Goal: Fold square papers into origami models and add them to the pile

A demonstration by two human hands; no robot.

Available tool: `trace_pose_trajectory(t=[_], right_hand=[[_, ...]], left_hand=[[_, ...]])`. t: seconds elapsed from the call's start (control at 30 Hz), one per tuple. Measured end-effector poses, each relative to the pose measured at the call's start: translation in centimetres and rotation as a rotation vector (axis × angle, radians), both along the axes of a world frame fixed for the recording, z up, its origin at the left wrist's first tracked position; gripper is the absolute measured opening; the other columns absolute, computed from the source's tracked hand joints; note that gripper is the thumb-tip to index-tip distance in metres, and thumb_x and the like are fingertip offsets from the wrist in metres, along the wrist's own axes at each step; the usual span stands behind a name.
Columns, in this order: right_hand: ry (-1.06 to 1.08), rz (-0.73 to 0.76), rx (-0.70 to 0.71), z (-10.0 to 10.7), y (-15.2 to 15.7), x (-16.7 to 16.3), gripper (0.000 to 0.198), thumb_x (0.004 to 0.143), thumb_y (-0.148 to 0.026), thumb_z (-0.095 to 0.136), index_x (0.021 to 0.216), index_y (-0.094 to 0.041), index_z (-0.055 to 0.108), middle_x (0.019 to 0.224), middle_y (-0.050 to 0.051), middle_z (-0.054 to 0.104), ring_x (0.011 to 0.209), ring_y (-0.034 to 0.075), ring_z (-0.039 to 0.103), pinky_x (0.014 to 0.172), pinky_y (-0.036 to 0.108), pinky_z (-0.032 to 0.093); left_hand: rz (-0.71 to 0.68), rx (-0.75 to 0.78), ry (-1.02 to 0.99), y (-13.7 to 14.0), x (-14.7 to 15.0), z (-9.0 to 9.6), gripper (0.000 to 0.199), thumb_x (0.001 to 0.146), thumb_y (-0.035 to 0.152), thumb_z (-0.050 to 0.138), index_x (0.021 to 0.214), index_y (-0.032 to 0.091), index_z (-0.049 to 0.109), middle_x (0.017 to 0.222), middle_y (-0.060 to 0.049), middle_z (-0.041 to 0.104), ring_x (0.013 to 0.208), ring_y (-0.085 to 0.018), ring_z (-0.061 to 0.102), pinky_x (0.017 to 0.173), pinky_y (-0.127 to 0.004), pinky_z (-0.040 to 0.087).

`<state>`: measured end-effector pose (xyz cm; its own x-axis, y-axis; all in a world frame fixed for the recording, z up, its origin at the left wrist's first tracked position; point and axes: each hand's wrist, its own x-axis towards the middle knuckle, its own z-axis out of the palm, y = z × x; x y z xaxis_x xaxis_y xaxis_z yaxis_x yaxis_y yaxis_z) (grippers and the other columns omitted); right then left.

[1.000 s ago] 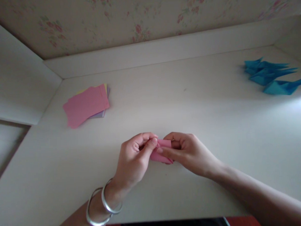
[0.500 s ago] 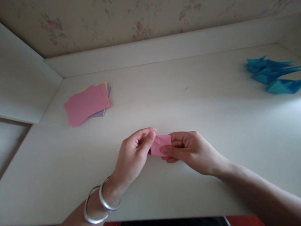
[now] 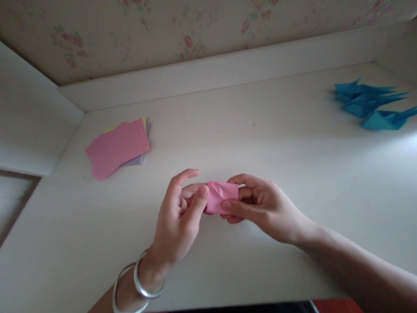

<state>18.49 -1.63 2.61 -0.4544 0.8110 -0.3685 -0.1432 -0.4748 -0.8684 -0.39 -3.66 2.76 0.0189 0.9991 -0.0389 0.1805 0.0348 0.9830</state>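
— Between the fingers [image 3: 199, 201] of both hands?
— Pink folded paper [image 3: 221, 196]: one piece, held over the desk [image 3: 245, 150]. Pinched by left hand [image 3: 178, 223] at its left end, by right hand [image 3: 270, 213] at its right end; left index finger [image 3: 186, 175] lifted clear.
— Beyond the fingers?
— Leftward, stacked paper [image 3: 119, 148], pink uppermost. Far rightward, folded blue shapes [image 3: 363, 107], grouped.

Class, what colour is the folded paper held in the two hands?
The folded paper is pink, seen best in the head view.
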Motion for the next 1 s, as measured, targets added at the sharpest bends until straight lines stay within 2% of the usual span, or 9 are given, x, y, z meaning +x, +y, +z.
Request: trace_pose_trajectory(t=[0.1, 0.17, 0.27, 0.37, 0.47, 0.6, 0.73, 0.87, 1.0], right_hand=[[0.051, -0.097, 0.029, 0.0, 0.3, 0.3, 0.036, 0.082, -0.032, 0.076, 0.110, -0.019, 0.058, 0.087, 0.003, 0.075, 0.078, 0.015, 0.073, 0.073, 0.028, 0.061], [0.096, -0.119, 0.040, 0.0, 0.3, 0.3, 0.045, 0.082, -0.030, 0.076, 0.121, -0.021, 0.055, 0.085, 0.001, 0.075, 0.076, 0.014, 0.073, 0.072, 0.027, 0.061], [0.155, -0.102, 0.066, -0.2, 0.2, 0.2, 0.056, 0.084, -0.027, 0.074, 0.134, -0.026, 0.048, 0.084, -0.001, 0.075, 0.075, 0.011, 0.071, 0.074, 0.025, 0.060], [0.199, -0.089, 0.154, -0.6, -0.1, 0.1, 0.060, 0.086, -0.022, 0.072, 0.140, -0.030, 0.045, 0.093, -0.001, 0.074, 0.080, 0.009, 0.070, 0.076, 0.023, 0.058], [0.209, -0.062, 0.228, -1.1, -0.4, 0.4, 0.058, 0.087, -0.020, 0.071, 0.138, -0.035, 0.049, 0.098, -0.001, 0.073, 0.080, 0.010, 0.069, 0.071, 0.022, 0.056], [0.118, -0.050, 0.227, -1.2, -0.6, 0.8, 0.052, 0.086, -0.023, 0.073, 0.134, -0.033, 0.054, 0.075, -0.003, 0.071, 0.067, 0.012, 0.067, 0.059, 0.022, 0.054], [0.054, -0.023, 0.244, -0.4, -0.5, 1.0, 0.045, 0.084, -0.028, 0.075, 0.127, -0.025, 0.060, 0.069, 0.000, 0.070, 0.058, 0.012, 0.063, 0.049, 0.021, 0.049], [0.064, 0.001, 0.318, 0.0, -0.3, 1.7, 0.036, 0.089, -0.030, 0.070, 0.124, -0.023, 0.065, 0.076, 0.002, 0.071, 0.067, 0.013, 0.066, 0.057, 0.022, 0.053], [0.014, 0.030, 0.460, -0.1, -0.1, 2.4, 0.026, 0.096, -0.022, 0.059, 0.118, -0.028, 0.069, 0.087, 0.001, 0.072, 0.080, 0.012, 0.066, 0.070, 0.022, 0.054]], left_hand=[[-0.180, 0.231, 0.185, -0.2, -0.2, 0.2, 0.021, 0.091, 0.021, 0.066, 0.111, 0.023, 0.067, 0.118, -0.007, 0.071, 0.093, -0.017, 0.072, 0.076, -0.023, 0.060], [-0.244, 0.432, 0.264, 0.0, -0.3, 0.0, 0.026, 0.088, 0.015, 0.068, 0.113, 0.022, 0.070, 0.117, -0.008, 0.072, 0.097, -0.018, 0.071, 0.077, -0.024, 0.061], [-0.224, 0.577, 0.320, 0.4, -0.5, -0.4, 0.028, 0.087, 0.009, 0.069, 0.112, 0.020, 0.071, 0.107, -0.005, 0.076, 0.094, -0.016, 0.072, 0.085, -0.024, 0.060], [-0.200, 0.578, 0.335, 0.6, -0.7, -0.4, 0.026, 0.086, 0.007, 0.070, 0.110, 0.019, 0.073, 0.102, -0.005, 0.078, 0.091, -0.013, 0.073, 0.085, -0.021, 0.059], [-0.201, 0.596, 0.339, 0.6, -0.7, -0.2, 0.025, 0.085, 0.007, 0.072, 0.108, 0.017, 0.074, 0.102, -0.005, 0.078, 0.090, -0.012, 0.073, 0.085, -0.018, 0.058], [-0.221, 0.615, 0.318, 0.6, -0.7, 0.0, 0.029, 0.083, 0.006, 0.073, 0.109, 0.018, 0.073, 0.101, -0.003, 0.078, 0.087, -0.011, 0.074, 0.084, -0.017, 0.059], [-0.236, 0.555, 0.296, 0.8, -0.7, 0.2, 0.029, 0.083, 0.007, 0.073, 0.109, 0.020, 0.073, 0.096, -0.001, 0.079, 0.084, -0.011, 0.074, 0.079, -0.017, 0.059], [-0.240, 0.411, 0.200, 0.7, -0.8, 0.6, 0.025, 0.083, 0.011, 0.074, 0.105, 0.022, 0.075, 0.094, 0.000, 0.079, 0.078, -0.011, 0.074, 0.067, -0.015, 0.059], [-0.229, 0.263, 0.091, 0.5, -1.0, 0.8, 0.021, 0.082, 0.014, 0.075, 0.101, 0.023, 0.077, 0.093, -0.001, 0.079, 0.071, -0.010, 0.073, 0.059, -0.013, 0.058]])
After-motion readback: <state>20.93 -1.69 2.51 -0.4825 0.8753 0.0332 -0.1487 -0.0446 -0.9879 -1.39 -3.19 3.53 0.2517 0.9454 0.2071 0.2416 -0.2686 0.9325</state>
